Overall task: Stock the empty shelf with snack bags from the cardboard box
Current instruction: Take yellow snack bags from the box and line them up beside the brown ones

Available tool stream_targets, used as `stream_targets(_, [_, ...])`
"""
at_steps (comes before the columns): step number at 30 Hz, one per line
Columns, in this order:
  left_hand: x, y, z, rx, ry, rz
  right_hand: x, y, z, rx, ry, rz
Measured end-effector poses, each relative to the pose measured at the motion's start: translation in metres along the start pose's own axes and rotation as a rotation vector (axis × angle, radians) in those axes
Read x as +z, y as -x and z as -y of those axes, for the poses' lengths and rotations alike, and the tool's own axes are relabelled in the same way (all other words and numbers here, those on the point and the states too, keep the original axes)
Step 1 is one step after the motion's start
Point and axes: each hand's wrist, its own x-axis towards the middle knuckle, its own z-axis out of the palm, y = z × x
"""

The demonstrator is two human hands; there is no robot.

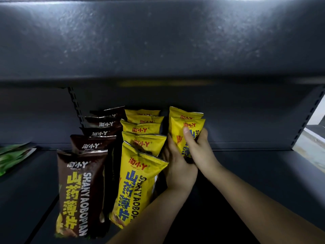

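- Our forearms come in from the bottom edge, the left one from the lower middle and the right one from the lower right corner, and they meet at one snack bag.
- Our left hand holds the lower left side of the held yellow bag. The back of the hand faces us and its fingers run up along the bag's left edge.
- Our right hand grasps the same bag from the right, with the thumb pressed on its printed front and the fingers curled round its right edge.
- That bag stands upright near the back of the dark shelf, and a rear yellow bag stands just behind it.
- To the left, near that pair but apart from it, a yellow row of five bags stands one behind another, running from the front towards the back panel.
- Just beside it on the left is a brown row of five bags in the same brand, lined up the same way.
- Some green packets, blurred, lie at the far left edge.
- An upper shelf of dark metal fills the top of the view, and a slotted upright runs down the back behind the brown bags.
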Motion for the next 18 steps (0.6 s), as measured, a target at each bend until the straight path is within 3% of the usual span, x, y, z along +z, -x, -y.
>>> stream_targets(3, [-0.001, -0.005, -0.004, -0.113, 0.04, 0.036, -0.002, -0.006, 0.009, 0.024, -0.105, 0.027])
stream_targets(7, [-0.005, -0.006, -0.008, -0.196, -0.016, 0.078, -0.003, -0.009, 0.013, -0.003, 0.007, 0.069])
stream_targets(14, [-0.006, -0.006, -0.011, -0.244, -0.009, 0.08, -0.006, -0.007, 0.012, 0.063, 0.035, 0.115])
stream_targets(18, [-0.001, 0.004, -0.01, -0.226, -0.151, 0.043, -0.007, 0.005, 0.006, 0.072, 0.022, 0.107])
